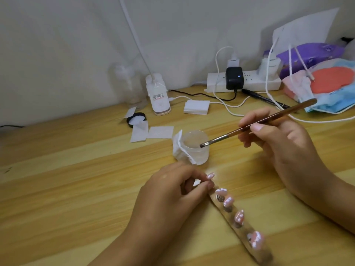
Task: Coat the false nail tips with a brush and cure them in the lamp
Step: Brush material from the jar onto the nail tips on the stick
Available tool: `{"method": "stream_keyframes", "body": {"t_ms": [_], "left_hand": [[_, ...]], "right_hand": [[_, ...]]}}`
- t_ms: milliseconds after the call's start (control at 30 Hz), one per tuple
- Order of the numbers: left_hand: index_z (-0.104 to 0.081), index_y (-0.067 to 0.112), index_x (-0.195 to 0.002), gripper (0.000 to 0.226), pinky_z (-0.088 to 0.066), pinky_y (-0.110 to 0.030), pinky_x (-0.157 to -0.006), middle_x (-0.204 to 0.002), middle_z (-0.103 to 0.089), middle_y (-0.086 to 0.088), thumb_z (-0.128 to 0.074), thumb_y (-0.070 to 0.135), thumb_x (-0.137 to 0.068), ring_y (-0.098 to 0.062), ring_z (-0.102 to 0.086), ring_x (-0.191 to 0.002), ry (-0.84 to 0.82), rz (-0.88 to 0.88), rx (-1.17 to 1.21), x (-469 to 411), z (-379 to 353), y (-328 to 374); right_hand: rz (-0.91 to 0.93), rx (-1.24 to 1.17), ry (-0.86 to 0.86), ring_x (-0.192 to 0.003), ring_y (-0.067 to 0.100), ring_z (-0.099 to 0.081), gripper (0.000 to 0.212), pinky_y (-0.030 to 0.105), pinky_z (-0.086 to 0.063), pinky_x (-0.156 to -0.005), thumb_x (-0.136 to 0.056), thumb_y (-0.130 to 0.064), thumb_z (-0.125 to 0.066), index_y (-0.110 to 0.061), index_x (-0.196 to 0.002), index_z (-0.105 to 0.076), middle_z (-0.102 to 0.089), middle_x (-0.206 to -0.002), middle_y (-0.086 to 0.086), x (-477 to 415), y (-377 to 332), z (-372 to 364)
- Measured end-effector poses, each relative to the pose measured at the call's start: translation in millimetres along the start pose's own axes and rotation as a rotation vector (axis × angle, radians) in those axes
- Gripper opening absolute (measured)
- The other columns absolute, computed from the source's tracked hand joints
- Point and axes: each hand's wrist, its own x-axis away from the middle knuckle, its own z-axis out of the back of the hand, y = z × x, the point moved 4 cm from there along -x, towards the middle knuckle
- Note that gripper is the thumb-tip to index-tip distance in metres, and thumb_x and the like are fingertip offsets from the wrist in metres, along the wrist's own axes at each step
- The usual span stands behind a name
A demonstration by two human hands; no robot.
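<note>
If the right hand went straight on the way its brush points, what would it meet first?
Probably the clear cup: the brush in the right hand points down-left, its bristles at the cup's mouth, though depth is unclear.

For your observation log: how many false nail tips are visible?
5 tips along the strip: one beside the left hand, four nearer the camera. The hand may hide more.

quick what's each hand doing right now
Left hand: pinching the far end of the nail strip, which lies on the table.
Right hand: holding the brush, bristles at the jar.
</note>
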Motion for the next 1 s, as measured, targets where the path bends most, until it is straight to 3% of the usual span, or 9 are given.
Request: {"method": "stream_keyframes", "body": {"t_ms": [200, 333, 467, 567, 733, 833, 1000], "left_hand": [[-0.072, 0.036, -0.083, 0.011, -0.035, -0.021, -0.052, -0.056, -0.049, 0.012, -0.079, 0.031, -0.077, -0.001, -0.043, -0.052, -0.021, 0.118, 0.244, 0, 1, -7], [-0.073, 0.03, -0.078, 0.009, -0.033, -0.012, -0.055, -0.06, -0.05, 0.012, -0.081, 0.027, -0.076, 0.0, -0.043, -0.056, -0.026, 0.114, 0.408, 2, 9, -3], [-0.073, 0.03, -0.081, 0.009, -0.043, -0.013, -0.062, -0.08, -0.069, 0.009, -0.078, 0.032, -0.073, 0.0, -0.06, -0.069, 0.013, 0.111, 0.562, 6, 15, -3], [-0.074, 0.032, -0.083, 0.012, -0.049, -0.015, -0.066, -0.083, -0.075, 0.004, -0.076, 0.036, -0.072, -0.008, -0.069, -0.075, -0.02, 0.167, 0.677, 9, 12, -6], [-0.074, 0.03, -0.078, 0.011, -0.05, -0.017, -0.067, -0.081, -0.075, -0.001, -0.079, 0.024, -0.07, -0.009, -0.067, -0.074, -0.082, 0.221, 0.807, 6, 9, -11], [-0.075, 0.028, -0.078, 0.011, -0.049, -0.016, -0.064, -0.077, -0.073, 0.002, -0.077, 0.025, -0.068, -0.006, -0.064, -0.07, -0.082, 0.235, 0.849, 4, 9, -14], [-0.075, 0.023, -0.081, 0.009, -0.047, -0.015, -0.061, -0.073, -0.068, 0.006, -0.074, 0.019, -0.073, -0.004, -0.06, -0.066, -0.129, 0.219, 0.871, 4, 10, -11]], "right_hand": [[0.074, 0.033, 0.042, -0.078, 0.008, -0.063, 0.02, 0.018, -0.052, -0.073, -0.087, -0.016, -0.053, -0.028, -0.089, -0.069, -0.067, -0.083, -0.004, 3, -6, -1], [0.18, 0.128, 0.043, -0.078, 0.01, -0.065, 0.015, 0.019, -0.054, -0.074, -0.084, -0.031, -0.06, -0.034, -0.097, -0.066, -0.067, -0.081, -0.002, 4, -16, 3], [0.332, 0.369, -0.09, -0.079, 0.011, -0.067, 0.011, 0.017, -0.054, -0.073, -0.087, -0.043, -0.062, -0.04, -0.098, -0.065, -0.067, -0.084, -0.01, -10, -42, -9], [0.368, 0.675, -0.212, -0.084, 0.007, -0.064, 0.02, 0.013, -0.051, -0.073, -0.089, -0.055, -0.054, -0.039, -0.098, -0.061, -0.065, -0.091, -0.017, -25, -53, -30], [0.254, 0.851, -0.316, -0.079, -0.003, -0.058, 0.005, 0.007, -0.044, -0.062, -0.087, -0.038, -0.053, -0.036, -0.086, -0.058, -0.06, -0.091, -0.024, -45, -46, -57], [0.165, 0.877, -0.348, -0.081, 0.0, -0.059, 0.009, 0.015, -0.048, -0.067, -0.084, -0.038, -0.053, -0.032, -0.087, -0.06, -0.062, -0.076, -0.015, -53, -35, -62], [0.134, 0.957, -0.395, -0.081, 0.002, -0.058, 0.011, 0.021, -0.048, -0.071, -0.084, -0.04, -0.05, -0.032, -0.085, -0.058, -0.061, -0.074, -0.013, -54, -26, -60]]}}
